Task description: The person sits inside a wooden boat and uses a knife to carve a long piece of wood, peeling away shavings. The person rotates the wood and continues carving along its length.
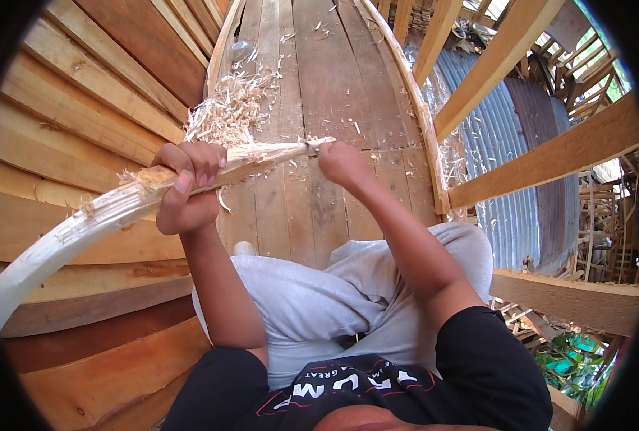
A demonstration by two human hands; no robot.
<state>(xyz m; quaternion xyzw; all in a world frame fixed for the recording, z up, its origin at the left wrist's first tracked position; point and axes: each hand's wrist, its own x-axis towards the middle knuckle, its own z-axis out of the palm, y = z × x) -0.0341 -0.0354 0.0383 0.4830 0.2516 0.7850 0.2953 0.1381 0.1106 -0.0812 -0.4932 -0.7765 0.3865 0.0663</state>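
Observation:
A long pale piece of wood (pixel 93 219), peeled and curving toward the lower left, runs up to a thin, shaved end near the middle. My left hand (pixel 190 183) is wrapped round it, with rough fibres standing up beside the fingers. At the thin end, my right hand (pixel 342 164) is closed in a fist round a knife; its handle is hidden in the fingers. Only a short bit of the metal blade (pixel 312 147) shows, lying against the wood's tip. One curled shaving hangs below the wood near my left wrist.
A heap of wood shavings (pixel 237 108) lies on the plank floor (pixel 334 79), with a small clear cup (pixel 241 50) behind it. Stacked boards (pixel 82 144) rise on the left. Wooden beams (pixel 542 154) and corrugated metal sheets (pixel 506 187) stand on the right. My legs are folded below.

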